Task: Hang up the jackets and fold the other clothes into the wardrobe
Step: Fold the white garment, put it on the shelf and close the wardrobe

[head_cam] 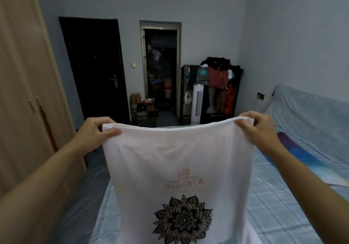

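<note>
While the white T-shirt (175, 168) hangs unfolded in front of me above the bed (279, 202), I judge the folding of this piece has hardly begun: it is only held up by its top edge, print facing me, lower part out of view. No fold shows yet, and it must still go into the wardrobe (24, 85) at my left, whose doors are closed. My left hand (98, 130) pinches the upper left corner, thumb on the front and fingers curled behind. My right hand (255, 126) pinches the upper right corner likewise. Beyond the bed's far edge, a rack (217, 85) piled with clothes stands by the wall.
</note>
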A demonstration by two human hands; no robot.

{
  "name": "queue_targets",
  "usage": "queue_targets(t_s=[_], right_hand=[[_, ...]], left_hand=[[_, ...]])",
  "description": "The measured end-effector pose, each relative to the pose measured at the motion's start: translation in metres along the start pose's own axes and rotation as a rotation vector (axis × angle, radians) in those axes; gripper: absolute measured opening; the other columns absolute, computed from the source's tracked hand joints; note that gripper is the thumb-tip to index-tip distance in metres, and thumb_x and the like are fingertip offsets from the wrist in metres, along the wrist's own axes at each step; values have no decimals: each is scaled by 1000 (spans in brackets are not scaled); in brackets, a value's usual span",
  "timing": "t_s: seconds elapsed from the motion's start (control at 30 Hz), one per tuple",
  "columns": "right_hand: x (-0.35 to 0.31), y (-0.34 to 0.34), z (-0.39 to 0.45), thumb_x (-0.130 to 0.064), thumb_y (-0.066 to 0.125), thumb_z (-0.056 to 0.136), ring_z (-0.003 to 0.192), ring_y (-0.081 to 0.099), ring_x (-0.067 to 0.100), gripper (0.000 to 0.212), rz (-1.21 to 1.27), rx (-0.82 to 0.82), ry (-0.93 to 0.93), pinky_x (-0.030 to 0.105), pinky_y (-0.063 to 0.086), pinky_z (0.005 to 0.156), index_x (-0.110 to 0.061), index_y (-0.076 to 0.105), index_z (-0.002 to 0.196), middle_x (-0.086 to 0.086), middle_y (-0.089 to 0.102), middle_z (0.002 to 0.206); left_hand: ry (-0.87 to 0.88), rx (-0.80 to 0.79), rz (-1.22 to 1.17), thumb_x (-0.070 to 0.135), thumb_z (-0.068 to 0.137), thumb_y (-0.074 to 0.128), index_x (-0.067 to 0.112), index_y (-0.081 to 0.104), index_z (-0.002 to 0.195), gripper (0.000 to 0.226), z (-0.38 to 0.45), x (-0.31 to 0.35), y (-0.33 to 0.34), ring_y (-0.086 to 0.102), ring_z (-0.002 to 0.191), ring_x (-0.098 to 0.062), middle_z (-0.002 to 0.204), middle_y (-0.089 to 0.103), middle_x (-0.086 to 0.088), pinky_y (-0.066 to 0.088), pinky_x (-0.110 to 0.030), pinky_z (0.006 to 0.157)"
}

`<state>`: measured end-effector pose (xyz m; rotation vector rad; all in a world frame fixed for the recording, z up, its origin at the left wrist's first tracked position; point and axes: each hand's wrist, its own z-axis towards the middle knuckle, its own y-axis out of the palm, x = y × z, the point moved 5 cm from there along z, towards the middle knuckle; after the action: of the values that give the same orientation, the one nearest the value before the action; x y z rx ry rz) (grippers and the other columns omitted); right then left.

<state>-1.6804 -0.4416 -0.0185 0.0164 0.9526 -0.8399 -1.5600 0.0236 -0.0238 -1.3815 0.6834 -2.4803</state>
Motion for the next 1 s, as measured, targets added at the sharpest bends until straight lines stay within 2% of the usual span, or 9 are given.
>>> queue_targets(t_s=[0.1, 0.2, 0.37, 0.47, 0.53, 0.67, 0.8, 0.93, 1.0], right_hand=[[5, 11, -6, -8, 71, 87, 69, 57, 2, 9, -25, -115, 11, 25, 46, 64, -15, 71, 82, -2, 68, 81], [18, 22, -10, -10, 71, 88, 72, 60, 13, 9, -44, -189, 74, 31, 49, 66, -14, 72, 80, 2, 69, 81], [46, 64, -3, -16, 72, 87, 70, 64, 17, 9, -63, -327, 334, 27, 48, 60, -13, 73, 78, 4, 70, 75], [63, 105, 3, -14, 74, 81, 63, 57, 20, 16, -59, -208, 521, 25, 42, 52, -7, 67, 69, 5, 61, 64], [63, 131, -8, -14, 74, 78, 59, 52, 20, 19, -25, -97, 595, 26, 38, 50, -6, 64, 64, 4, 55, 59], [48, 173, -71, -15, 74, 76, 58, 55, 17, 13, 96, -35, 601, 28, 44, 55, -6, 68, 68, 4, 61, 60], [34, 203, -127, -17, 75, 77, 61, 63, 19, 14, 207, -96, 595, 35, 53, 60, -7, 69, 70, 7, 70, 65], [11, 213, -149, -15, 71, 81, 61, 63, 8, 12, 260, -191, 511, 27, 52, 57, -15, 68, 69, -1, 69, 65], [5, 213, -153, -17, 70, 82, 62, 64, 7, 13, 263, -221, 467, 23, 50, 55, -17, 69, 69, -1, 70, 66]], left_hand=[[-43, -40, -43, 9, 84, 74, 9, 74, 86, 2, -1, -17, 0, 68, 74, -16, 83, 73, -7, 53, -21, 62], [-115, -57, -96, 9, 83, 74, 9, 75, 85, 2, -2, -34, 3, 68, 72, -15, 82, 73, -9, 53, -22, 62], [-404, -86, -197, 17, 73, 84, 11, 75, 78, 12, 11, -77, 28, 64, 64, -15, 77, 70, -12, 53, -25, 54], [-589, 161, -110, 1, 73, 79, 6, 72, 73, 10, 28, -107, 40, 58, 65, -23, 75, 65, -13, 46, -27, 56], [-656, 296, -122, 4, 70, 79, 8, 70, 67, 10, 25, -109, 59, 58, 64, -23, 69, 65, -12, 45, -26, 55], [-551, 284, -165, 8, 72, 77, 3, 67, 66, 12, -20, -72, 119, 54, 53, -18, 57, 61, -5, 43, -26, 50], [-451, 202, -103, 15, 71, 76, 14, 67, 62, 13, -72, -37, 166, 61, 55, -12, 57, 66, 4, 49, -26, 52], [-451, 220, -143, 20, 77, 76, 18, 70, 68, 11, -91, -22, 182, 64, 60, -4, 63, 69, 5, 50, -18, 53], [-449, 198, -139, 24, 80, 75, 21, 72, 71, 10, -94, -21, 186, 67, 65, -3, 67, 71, 7, 55, -22, 58]])
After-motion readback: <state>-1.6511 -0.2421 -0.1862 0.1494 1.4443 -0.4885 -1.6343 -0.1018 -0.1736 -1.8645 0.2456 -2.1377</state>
